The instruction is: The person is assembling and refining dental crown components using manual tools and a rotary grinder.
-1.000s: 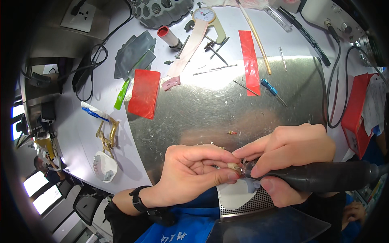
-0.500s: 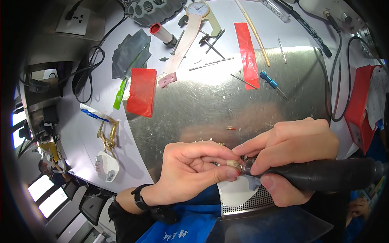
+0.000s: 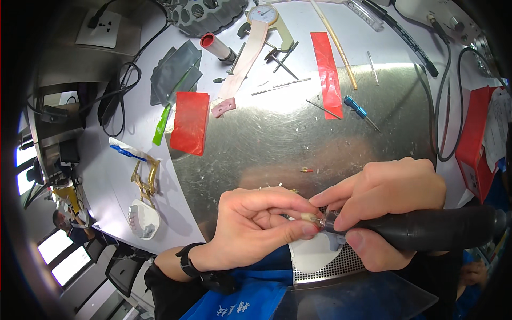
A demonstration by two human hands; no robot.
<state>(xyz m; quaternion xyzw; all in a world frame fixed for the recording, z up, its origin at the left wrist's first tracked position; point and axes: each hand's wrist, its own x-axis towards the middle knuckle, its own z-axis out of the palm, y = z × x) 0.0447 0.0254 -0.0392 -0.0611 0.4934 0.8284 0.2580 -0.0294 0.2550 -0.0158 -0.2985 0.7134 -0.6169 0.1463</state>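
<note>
Low in the centre, my left hand pinches a small tooth-coloured piece between thumb and fingertips; it looks like a dental crown, largely covered by the fingers. My right hand grips a black rotary handpiece that points left. Its tip meets the small piece or comes very near it; contact cannot be made out. The fingertips of both hands are close together. Below them lies a white plaster dental model with a grey part, over a perforated metal grille.
A metal plate covers the bench, with a tiny red-and-gold pin on it. Around lie red wax sheets, a blue-handled driver, a dial caliper, a brass articulator and another dental model. A cable hangs at right.
The whole scene sits slightly further right in the picture. Both hands keep their grips, and the small piece and the handpiece stay together with little visible movement.
</note>
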